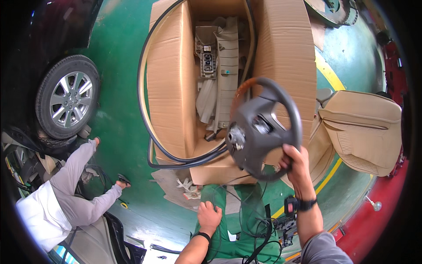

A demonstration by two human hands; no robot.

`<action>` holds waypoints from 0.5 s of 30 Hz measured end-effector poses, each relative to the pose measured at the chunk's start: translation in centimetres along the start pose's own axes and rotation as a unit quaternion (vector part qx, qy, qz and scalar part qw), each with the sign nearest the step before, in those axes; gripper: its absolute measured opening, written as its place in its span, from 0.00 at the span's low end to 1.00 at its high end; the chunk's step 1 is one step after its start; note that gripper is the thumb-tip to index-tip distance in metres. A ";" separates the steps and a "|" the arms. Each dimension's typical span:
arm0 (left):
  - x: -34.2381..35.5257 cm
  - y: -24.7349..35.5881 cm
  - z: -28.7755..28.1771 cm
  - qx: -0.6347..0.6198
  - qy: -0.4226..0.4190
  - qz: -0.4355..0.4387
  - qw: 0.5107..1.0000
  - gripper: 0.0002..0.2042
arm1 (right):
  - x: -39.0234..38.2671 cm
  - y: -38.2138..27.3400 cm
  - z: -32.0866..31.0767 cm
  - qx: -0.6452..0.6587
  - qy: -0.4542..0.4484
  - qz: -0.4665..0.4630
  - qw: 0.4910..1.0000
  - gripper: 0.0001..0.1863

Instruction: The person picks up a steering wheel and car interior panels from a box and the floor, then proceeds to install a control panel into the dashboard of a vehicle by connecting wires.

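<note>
- Steering wheel (254, 141), round and dark grey with a brown wood-like part on its rim, was up over the near right part of the big open brown cardboard box (285, 48).
- Right hand (296, 163) had the steering wheel by the lower right of its rim. The fingers were bent round the rim and closed on it, and some fingertips showed on its inner side.
- Left hand (209, 214) was low down in front of the green cloth trousers (226, 251), well apart from the steering wheel. Its fingers were curled in. A thin black cord (214, 196) ran right by them, but I could not tell if they had hold of it.
- Inside the box lay a long pale grey plastic panel (227, 61).
- A long bendy black and tan strip (140, 88) made a big loop over the box.
- On the right was a tan padded car seat (365, 141).
- On the left was a black car tyre with silver spokes (70, 97).
</note>
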State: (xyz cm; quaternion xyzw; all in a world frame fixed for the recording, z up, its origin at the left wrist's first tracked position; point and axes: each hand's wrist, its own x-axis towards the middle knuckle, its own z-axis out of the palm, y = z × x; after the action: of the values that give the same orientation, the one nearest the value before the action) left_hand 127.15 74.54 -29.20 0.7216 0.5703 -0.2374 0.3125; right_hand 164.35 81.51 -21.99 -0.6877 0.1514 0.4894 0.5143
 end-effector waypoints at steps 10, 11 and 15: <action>0.4 1.8 -0.6 0.035 -0.011 -0.006 0.999 0.16 | -20.6 -3.4 -16.4 0.307 0.107 -0.064 0.943 0.18; 0.6 1.8 -0.5 0.047 -0.006 -0.003 0.999 0.16 | -21.2 -3.5 -17.5 0.329 0.140 -0.077 0.931 0.17; 0.8 2.3 -0.5 0.050 -0.028 0.006 0.998 0.16 | -21.0 -3.4 -21.8 0.377 0.194 -0.120 0.898 0.14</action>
State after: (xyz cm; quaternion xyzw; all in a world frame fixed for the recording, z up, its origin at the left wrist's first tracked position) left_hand 129.56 75.12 -29.04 0.7327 0.5443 -0.2845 0.2931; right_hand 168.13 58.14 -2.85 -0.5368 0.3377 0.1867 0.7503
